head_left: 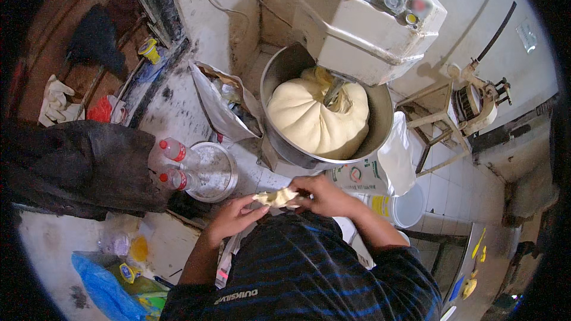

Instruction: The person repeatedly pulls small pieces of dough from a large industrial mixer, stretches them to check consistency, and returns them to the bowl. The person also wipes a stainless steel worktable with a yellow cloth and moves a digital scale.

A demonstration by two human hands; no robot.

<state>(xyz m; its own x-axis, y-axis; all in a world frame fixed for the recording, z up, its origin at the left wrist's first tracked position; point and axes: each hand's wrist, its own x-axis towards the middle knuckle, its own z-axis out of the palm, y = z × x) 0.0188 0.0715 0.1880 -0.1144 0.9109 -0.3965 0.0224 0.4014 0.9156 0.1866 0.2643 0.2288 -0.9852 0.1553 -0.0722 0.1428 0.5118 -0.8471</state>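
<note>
Between my two hands, close in front of my body, is a small torn piece of dough (277, 197). My left hand (238, 215) pinches its left end with thumb and fingers. At the other end, my right hand (314, 195) grips it, the fingers curled over the top. Just beyond them stands the steel bowl (292, 151) of a dough mixer. A large, smooth, folded mass of pale dough (308, 118) fills much of the bowl. The mixer's metal hook (333, 92) is sunk into that dough, beneath the white mixer head (366, 31).
Left of the bowl are an open sack (223, 107) and a round white lid or tub (216, 171) beside two plastic bottles (173, 149). A white printed sack (392, 160) and a translucent bucket (408, 207) stand right. A hand-cranked machine (473, 102) rests on a stand.
</note>
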